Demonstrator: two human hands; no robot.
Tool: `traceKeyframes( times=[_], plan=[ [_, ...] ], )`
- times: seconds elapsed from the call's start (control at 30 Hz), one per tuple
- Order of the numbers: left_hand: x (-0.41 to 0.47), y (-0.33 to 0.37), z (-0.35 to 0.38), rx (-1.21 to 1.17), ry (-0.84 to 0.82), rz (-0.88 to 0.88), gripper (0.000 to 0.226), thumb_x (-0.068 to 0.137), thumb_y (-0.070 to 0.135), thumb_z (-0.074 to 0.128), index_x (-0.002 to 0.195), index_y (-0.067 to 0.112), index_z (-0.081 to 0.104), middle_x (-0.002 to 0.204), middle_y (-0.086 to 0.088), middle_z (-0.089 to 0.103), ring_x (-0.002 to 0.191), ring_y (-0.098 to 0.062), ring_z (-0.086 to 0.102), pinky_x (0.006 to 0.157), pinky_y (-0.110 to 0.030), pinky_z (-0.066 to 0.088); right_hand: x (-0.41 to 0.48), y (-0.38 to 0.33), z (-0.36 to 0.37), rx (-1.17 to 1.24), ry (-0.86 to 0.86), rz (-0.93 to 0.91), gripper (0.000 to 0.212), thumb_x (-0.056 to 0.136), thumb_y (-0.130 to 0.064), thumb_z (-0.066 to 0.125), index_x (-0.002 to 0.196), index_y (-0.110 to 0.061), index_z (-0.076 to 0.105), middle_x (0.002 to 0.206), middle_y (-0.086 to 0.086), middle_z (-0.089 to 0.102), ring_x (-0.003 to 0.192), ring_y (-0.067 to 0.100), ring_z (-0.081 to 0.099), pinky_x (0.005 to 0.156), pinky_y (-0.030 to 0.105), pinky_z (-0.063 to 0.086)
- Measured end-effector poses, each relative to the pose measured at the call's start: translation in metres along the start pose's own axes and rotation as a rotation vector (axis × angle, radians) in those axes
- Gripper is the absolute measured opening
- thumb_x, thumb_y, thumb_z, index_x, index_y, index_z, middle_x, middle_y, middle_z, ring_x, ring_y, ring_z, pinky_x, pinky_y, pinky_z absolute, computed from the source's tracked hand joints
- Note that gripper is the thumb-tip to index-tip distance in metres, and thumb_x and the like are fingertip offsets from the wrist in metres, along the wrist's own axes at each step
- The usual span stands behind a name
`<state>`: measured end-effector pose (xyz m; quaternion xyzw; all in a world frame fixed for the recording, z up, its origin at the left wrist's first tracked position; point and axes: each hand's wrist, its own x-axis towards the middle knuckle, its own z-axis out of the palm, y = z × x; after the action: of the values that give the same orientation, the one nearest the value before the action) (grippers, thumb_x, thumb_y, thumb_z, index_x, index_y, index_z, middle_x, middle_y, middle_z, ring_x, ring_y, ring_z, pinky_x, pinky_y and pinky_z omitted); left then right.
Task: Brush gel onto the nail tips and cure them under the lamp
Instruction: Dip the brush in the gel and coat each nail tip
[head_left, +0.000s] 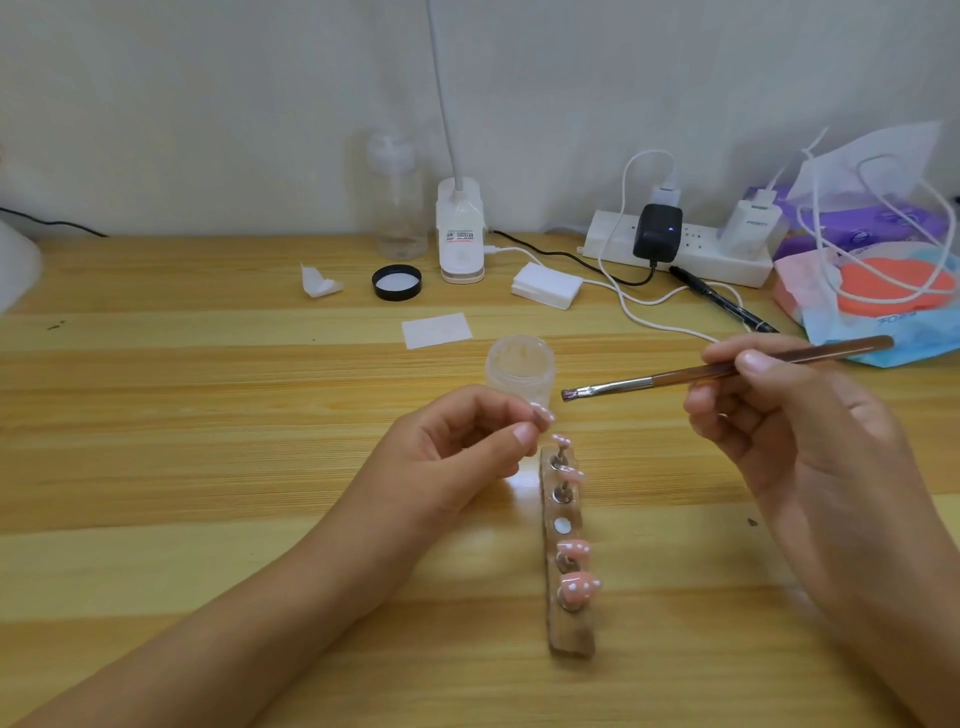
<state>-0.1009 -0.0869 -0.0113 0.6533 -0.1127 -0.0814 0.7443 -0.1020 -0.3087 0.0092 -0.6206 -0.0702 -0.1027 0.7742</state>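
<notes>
Left hand: the left hand (467, 441) pinches 1 pink nail tip (543, 414) between thumb and forefinger, with the other fingers curled in. It is held above the far end of the holder.
Right hand: the right hand (795, 431) grips a brush (727, 370) like a pen, thumb on top. The bristles point left, near the held tip but apart from it.
Holder: a wooden holder (569, 631) lies on the table (208, 415) between the 2 hands, running near to far. It carries 4 more nail tips (578, 586), pink, the 2 nearest with white dots. The middle socket (562, 526) is bare.
Gel jar: a small clear jar (519, 366) stands open just beyond the left fingers.
Lid: a black lid (396, 282) lies upside down, farther back and to the left.
Lamp: a white lamp (461, 244) with a thin neck stands at the far edge by the wall.
Far left of lamp: a clear bottle (397, 202) and a crumpled tissue (319, 280).
Far right of lamp: a stack of white pads (545, 285), a power strip (701, 257) with plugs and cables, a black pen (722, 304) and plastic bags (872, 291).
Middle: a white paper slip (436, 330) lies just beyond the jar.
</notes>
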Motion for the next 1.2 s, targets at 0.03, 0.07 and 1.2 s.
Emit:
traceKeyframes(
  times=[0.03, 0.07, 1.2],
  plan=[
    [-0.0006, 0.0013, 0.0008, 0.006, -0.007, 0.003, 0.007, 0.082, 0.022, 0.071, 0.082, 0.029, 0.073, 0.089, 0.011, 0.072, 0.082, 0.001, 0.062, 0.074, -0.011, 0.048, -0.0001, 0.0006, -0.0002, -0.007, -0.007, 0.004, 0.025, 0.087, -0.020, 0.052, 0.078, -0.024, 0.076, 0.068, 0.000, 0.068, 0.068, 0.011, 0.064, 0.067, 0.019, 0.054],
    [-0.0012, 0.0027, 0.0016, 0.007, -0.012, 0.005, 0.007, 0.081, 0.022, 0.072, 0.081, 0.029, 0.073, 0.089, 0.011, 0.072, 0.081, 0.001, 0.063, 0.073, -0.010, 0.047, -0.0002, 0.0010, -0.0002, -0.014, -0.012, 0.009, 0.025, 0.087, -0.020, 0.052, 0.078, -0.024, 0.076, 0.068, 0.000, 0.068, 0.068, 0.011, 0.064, 0.066, 0.020, 0.054],
    [-0.0032, 0.0071, 0.0026, 0.123, -0.074, -0.021, 0.006, 0.075, 0.024, 0.071, 0.077, 0.029, 0.073, 0.071, 0.015, 0.064, 0.068, 0.001, 0.056, 0.063, -0.009, 0.043, 0.0001, -0.0003, -0.0024, -0.022, 0.017, -0.156, 0.013, 0.090, -0.018, 0.057, 0.085, -0.024, 0.067, 0.065, -0.004, 0.064, 0.063, 0.009, 0.059, 0.062, 0.017, 0.050]
  ],
)
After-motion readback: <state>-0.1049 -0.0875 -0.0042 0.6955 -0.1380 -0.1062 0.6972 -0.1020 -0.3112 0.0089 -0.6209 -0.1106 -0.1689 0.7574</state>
